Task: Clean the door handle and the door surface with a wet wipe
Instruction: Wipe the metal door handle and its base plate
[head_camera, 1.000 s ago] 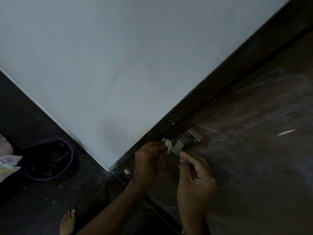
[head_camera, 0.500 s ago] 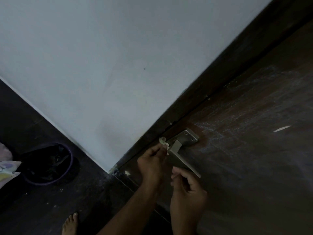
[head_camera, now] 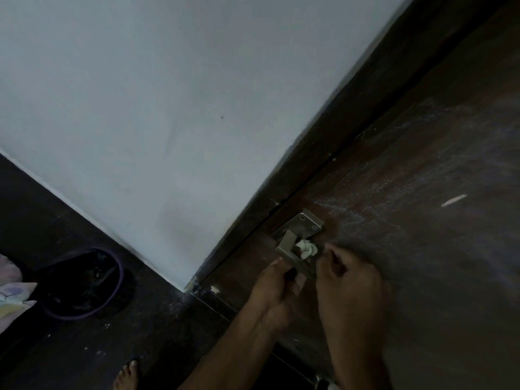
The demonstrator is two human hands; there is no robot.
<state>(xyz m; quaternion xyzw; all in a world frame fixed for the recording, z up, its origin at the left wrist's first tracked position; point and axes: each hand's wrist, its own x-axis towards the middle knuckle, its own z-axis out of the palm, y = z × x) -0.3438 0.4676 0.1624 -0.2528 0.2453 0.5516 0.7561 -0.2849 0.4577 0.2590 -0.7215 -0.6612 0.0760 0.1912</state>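
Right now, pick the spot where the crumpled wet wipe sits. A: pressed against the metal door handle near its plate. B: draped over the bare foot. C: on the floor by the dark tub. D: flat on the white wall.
A: the pale wet wipe is bunched against the door handle just below its plate, at the tips of the right hand, while the left hand grips the lever.

brown door; pale green wipe, white wall
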